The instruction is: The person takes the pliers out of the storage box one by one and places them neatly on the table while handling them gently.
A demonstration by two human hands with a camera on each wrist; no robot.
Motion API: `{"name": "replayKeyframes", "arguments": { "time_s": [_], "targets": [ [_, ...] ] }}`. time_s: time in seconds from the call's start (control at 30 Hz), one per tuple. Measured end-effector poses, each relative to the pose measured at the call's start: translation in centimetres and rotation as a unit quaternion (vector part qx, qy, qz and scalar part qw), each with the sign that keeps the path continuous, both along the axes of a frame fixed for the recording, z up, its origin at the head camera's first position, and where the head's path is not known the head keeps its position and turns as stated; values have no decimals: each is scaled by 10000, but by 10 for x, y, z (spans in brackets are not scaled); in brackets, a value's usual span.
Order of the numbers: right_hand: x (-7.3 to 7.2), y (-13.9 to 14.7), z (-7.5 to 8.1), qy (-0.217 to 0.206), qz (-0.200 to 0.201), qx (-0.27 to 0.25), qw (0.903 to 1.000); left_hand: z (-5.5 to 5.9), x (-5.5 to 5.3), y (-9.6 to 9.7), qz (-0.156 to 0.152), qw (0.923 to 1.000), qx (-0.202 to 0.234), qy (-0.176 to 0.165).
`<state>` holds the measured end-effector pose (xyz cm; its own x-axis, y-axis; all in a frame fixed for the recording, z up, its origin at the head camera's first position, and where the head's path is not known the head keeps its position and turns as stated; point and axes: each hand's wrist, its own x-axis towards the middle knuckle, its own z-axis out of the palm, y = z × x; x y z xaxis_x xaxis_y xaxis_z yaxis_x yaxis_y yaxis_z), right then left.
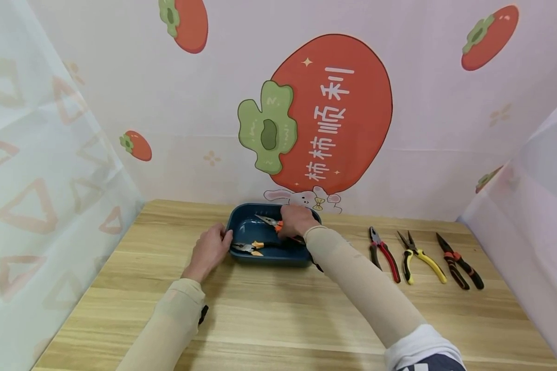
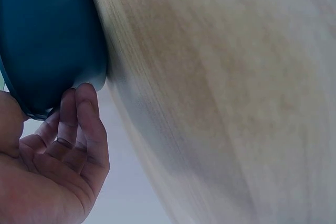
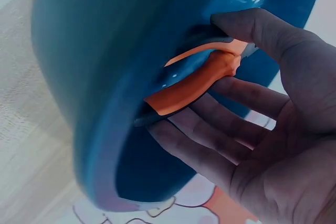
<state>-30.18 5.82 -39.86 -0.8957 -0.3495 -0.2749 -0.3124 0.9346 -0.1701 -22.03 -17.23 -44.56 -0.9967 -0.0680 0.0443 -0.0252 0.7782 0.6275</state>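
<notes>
A dark blue plastic basin (image 1: 255, 260) stands at the back of the table. My left hand (image 1: 209, 251) grips its left end, thumb at the rim and fingers against the outer wall, as the left wrist view of the hand (image 2: 68, 156) shows. Inside the basin my right hand (image 1: 298, 220) holds long-nose pliers (image 1: 267, 220) with orange and black handles. In the right wrist view, thumb and fingers lie on either side of the orange handles (image 3: 184, 87). Another pair of pliers, yellow and black (image 1: 246, 248), lies along the basin's near side, its jaws pointing left.
To the right on the wooden table (image 1: 278, 309) lie red and black pliers (image 1: 384, 252), yellow and black long-nose pliers (image 1: 418, 257) and black and orange pliers (image 1: 457, 260). A printed cloth wall (image 1: 204, 113) rises behind the table; cloth also hangs at both sides.
</notes>
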Motion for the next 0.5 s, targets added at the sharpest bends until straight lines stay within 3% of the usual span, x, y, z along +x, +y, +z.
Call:
{"name": "replayKeyframes", "arguments": {
  "time_s": [0.5],
  "targets": [
    [14,-1,20,331,276,-231,9988,-1,-1,-1,19,10000,-25,17]
  ]
}}
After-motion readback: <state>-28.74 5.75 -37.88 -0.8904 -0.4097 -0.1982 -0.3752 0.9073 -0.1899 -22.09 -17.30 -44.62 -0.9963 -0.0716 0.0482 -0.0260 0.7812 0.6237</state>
